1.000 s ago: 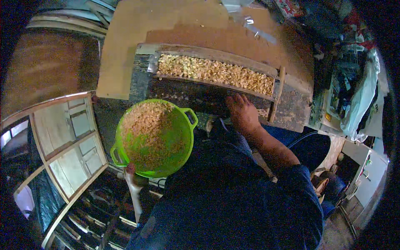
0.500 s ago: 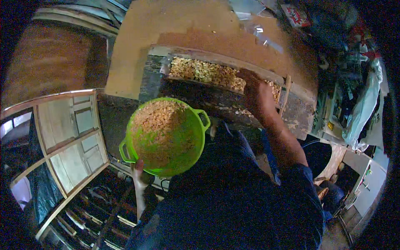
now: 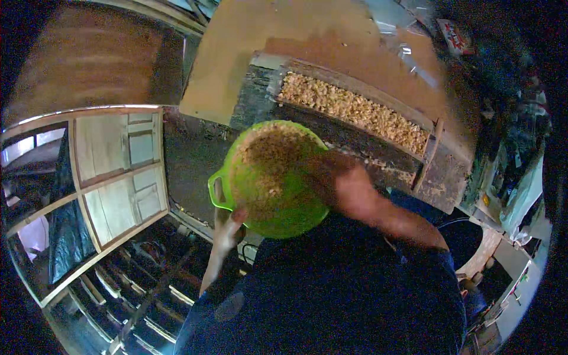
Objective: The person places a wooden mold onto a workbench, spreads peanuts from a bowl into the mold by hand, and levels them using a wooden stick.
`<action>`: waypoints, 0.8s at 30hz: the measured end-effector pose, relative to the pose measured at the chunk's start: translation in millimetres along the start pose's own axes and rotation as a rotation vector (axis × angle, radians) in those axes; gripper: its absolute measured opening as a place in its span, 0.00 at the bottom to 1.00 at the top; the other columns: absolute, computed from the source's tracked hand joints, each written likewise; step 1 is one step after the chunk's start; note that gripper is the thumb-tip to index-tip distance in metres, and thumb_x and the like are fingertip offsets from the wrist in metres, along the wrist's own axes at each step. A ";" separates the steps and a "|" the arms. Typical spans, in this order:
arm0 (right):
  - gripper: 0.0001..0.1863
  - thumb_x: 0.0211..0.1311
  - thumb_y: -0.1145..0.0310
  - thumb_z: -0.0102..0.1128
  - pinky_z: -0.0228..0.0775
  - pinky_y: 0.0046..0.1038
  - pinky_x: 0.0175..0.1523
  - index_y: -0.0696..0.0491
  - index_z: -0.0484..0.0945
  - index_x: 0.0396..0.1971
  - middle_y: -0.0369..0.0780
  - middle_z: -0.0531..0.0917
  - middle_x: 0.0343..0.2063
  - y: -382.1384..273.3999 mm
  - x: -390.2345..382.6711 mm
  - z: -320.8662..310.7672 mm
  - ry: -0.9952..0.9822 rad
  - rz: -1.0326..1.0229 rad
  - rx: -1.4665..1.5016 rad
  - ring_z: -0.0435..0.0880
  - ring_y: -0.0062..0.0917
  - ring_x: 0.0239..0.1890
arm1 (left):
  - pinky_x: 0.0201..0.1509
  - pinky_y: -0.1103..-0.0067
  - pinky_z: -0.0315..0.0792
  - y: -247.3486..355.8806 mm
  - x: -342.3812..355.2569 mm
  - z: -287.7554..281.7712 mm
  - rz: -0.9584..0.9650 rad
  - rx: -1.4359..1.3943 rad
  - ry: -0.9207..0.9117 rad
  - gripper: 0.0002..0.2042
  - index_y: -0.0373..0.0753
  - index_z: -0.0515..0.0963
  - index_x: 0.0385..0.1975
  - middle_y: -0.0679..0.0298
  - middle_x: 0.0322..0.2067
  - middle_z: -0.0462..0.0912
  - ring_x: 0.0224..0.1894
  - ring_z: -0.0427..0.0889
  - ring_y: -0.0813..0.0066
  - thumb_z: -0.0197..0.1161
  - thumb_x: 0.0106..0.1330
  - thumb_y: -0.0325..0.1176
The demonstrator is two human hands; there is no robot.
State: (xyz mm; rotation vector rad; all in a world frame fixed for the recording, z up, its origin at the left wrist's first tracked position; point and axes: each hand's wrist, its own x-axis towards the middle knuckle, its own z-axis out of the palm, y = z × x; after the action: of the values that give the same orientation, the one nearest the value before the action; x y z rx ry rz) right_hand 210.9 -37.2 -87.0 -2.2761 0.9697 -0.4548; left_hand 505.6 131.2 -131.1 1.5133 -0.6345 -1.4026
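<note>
A round green plastic basin with a loop handle is in front of my body. Small pale-brown pieces, too blurred to name, lie in its far part. My left hand grips the rim at the near left, just below the handle. Over the basin's right side is my right hand, its fingers smeared by motion, so I cannot tell if they hold anything. Beyond the basin, a long wooden trough is filled with a layer of similar pale pieces.
A wooden stick lies across the trough's right end. Loose bits are scattered along the dark board in front of it. A brown sheet spreads behind. At left stands a wooden panelled frame; clutter and a pale plastic sheet are at right.
My right hand has moved from the trough back to the basin, uncovering the trough's right part. The view has shifted, so basin and trough sit farther right. My left hand keeps its grip.
</note>
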 end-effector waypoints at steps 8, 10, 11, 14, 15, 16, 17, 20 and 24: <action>0.21 0.58 0.72 0.51 0.77 0.42 0.48 0.48 0.74 0.54 0.51 0.74 0.53 -7.8 17.2 66.1 -0.429 0.098 -0.002 0.80 0.48 0.46 | 0.56 0.68 0.74 3.4 20.0 26.8 -0.057 -0.065 -0.002 0.45 0.38 0.49 0.68 0.56 0.59 0.67 0.56 0.73 0.61 0.72 0.53 0.30; 0.20 0.58 0.72 0.51 0.77 0.43 0.48 0.49 0.74 0.53 0.51 0.74 0.53 -7.0 17.1 59.6 -0.549 0.147 0.008 0.80 0.48 0.46 | 0.56 0.68 0.73 -4.3 26.2 24.2 -0.029 -0.122 -0.055 0.46 0.39 0.48 0.69 0.56 0.59 0.67 0.56 0.73 0.61 0.71 0.52 0.28; 0.20 0.58 0.72 0.52 0.77 0.43 0.49 0.50 0.74 0.53 0.51 0.74 0.53 -11.1 21.0 45.6 -0.587 0.152 0.013 0.80 0.48 0.47 | 0.56 0.68 0.73 -9.5 27.9 20.0 -0.017 -0.152 -0.074 0.46 0.40 0.47 0.69 0.56 0.59 0.68 0.57 0.73 0.61 0.71 0.52 0.27; 0.18 0.59 0.71 0.52 0.76 0.42 0.49 0.53 0.76 0.50 0.51 0.77 0.49 0.7 10.4 20.8 -0.448 0.223 0.065 0.80 0.46 0.47 | 0.56 0.68 0.73 -18.7 29.6 -2.4 -0.053 -0.066 -0.080 0.47 0.42 0.46 0.70 0.56 0.59 0.68 0.57 0.73 0.61 0.70 0.52 0.25; 0.16 0.58 0.72 0.54 0.76 0.41 0.48 0.53 0.77 0.47 0.49 0.78 0.45 7.2 2.5 7.5 -0.303 0.234 0.081 0.81 0.44 0.45 | 0.55 0.68 0.73 -10.1 31.0 2.2 -0.094 0.010 -0.065 0.48 0.44 0.45 0.71 0.56 0.59 0.68 0.57 0.73 0.61 0.69 0.52 0.25; 0.14 0.56 0.73 0.56 0.75 0.40 0.47 0.53 0.78 0.44 0.48 0.80 0.42 14.5 -5.5 -6.0 -0.157 0.241 0.093 0.81 0.43 0.44 | 0.55 0.69 0.73 -7.5 29.8 15.9 0.067 -0.048 -0.097 0.48 0.48 0.43 0.71 0.56 0.60 0.67 0.56 0.73 0.61 0.66 0.53 0.27; 0.12 0.55 0.73 0.58 0.75 0.38 0.46 0.54 0.79 0.42 0.47 0.81 0.38 22.0 -12.1 -17.0 -0.018 0.227 0.113 0.82 0.41 0.42 | 0.56 0.69 0.73 5.2 23.5 25.0 0.088 -0.013 -0.070 0.47 0.48 0.42 0.71 0.55 0.60 0.67 0.56 0.73 0.61 0.66 0.53 0.28; 0.09 0.53 0.78 0.61 0.75 0.32 0.44 0.54 0.81 0.36 0.45 0.82 0.33 39.9 -17.5 -64.4 0.488 0.273 0.251 0.82 0.37 0.39 | 0.58 0.68 0.71 22.0 18.0 30.4 0.132 0.145 -0.016 0.44 0.45 0.45 0.71 0.55 0.61 0.66 0.57 0.73 0.61 0.65 0.57 0.32; 0.11 0.59 0.71 0.60 0.75 0.31 0.46 0.53 0.81 0.41 0.44 0.84 0.39 99.5 -48.1 -85.3 0.388 0.480 -0.195 0.84 0.34 0.40 | 0.58 0.62 0.71 45.2 9.6 41.2 -0.007 -0.079 -0.087 0.30 0.38 0.55 0.66 0.53 0.58 0.70 0.55 0.75 0.58 0.56 0.65 0.36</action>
State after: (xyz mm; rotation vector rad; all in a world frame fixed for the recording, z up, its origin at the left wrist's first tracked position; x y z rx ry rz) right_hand 81.8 -90.0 -91.5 -2.0519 1.7684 -0.6194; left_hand 478.4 92.1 -91.6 1.4007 -0.6201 -1.4881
